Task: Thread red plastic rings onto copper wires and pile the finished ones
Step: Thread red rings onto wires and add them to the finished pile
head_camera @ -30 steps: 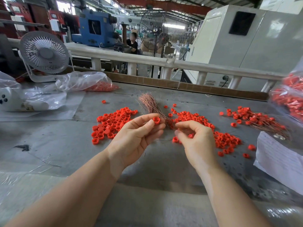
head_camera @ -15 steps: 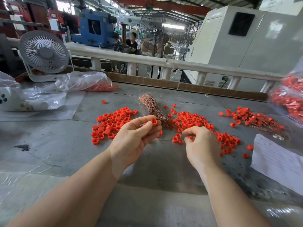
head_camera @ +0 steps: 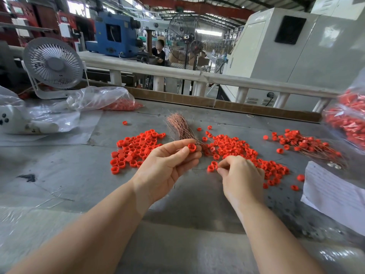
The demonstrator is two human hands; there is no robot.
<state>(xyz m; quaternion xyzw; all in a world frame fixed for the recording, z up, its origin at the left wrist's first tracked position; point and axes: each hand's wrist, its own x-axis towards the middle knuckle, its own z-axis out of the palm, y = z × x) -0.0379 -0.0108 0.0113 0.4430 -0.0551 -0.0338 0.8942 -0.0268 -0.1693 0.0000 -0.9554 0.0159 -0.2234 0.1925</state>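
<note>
My left hand [head_camera: 169, 163] is palm-up and pinches one red ring [head_camera: 192, 147] between thumb and fingertips. A bundle of copper wires [head_camera: 180, 126] fans out just behind it. My right hand [head_camera: 240, 176] has its fingers curled down at the near edge of the middle ring heap [head_camera: 246, 153], fingertips beside two loose rings [head_camera: 212, 166]; what it pinches I cannot make out. A second heap of red rings [head_camera: 136, 148] lies to the left. Finished rings on wires are piled at the right [head_camera: 308, 144].
A white desk fan [head_camera: 53, 65] stands at the back left beside a clear bag holding red rings [head_camera: 110, 99]. A full bag of red parts [head_camera: 347, 119] sits at the right edge, above white paper sheets [head_camera: 331, 191]. A railing [head_camera: 197, 75] runs behind the grey table [head_camera: 79, 175].
My right hand dropped from chest height beside the left hand down to the table at the middle ring heap. My left hand stayed put, holding its ring.
</note>
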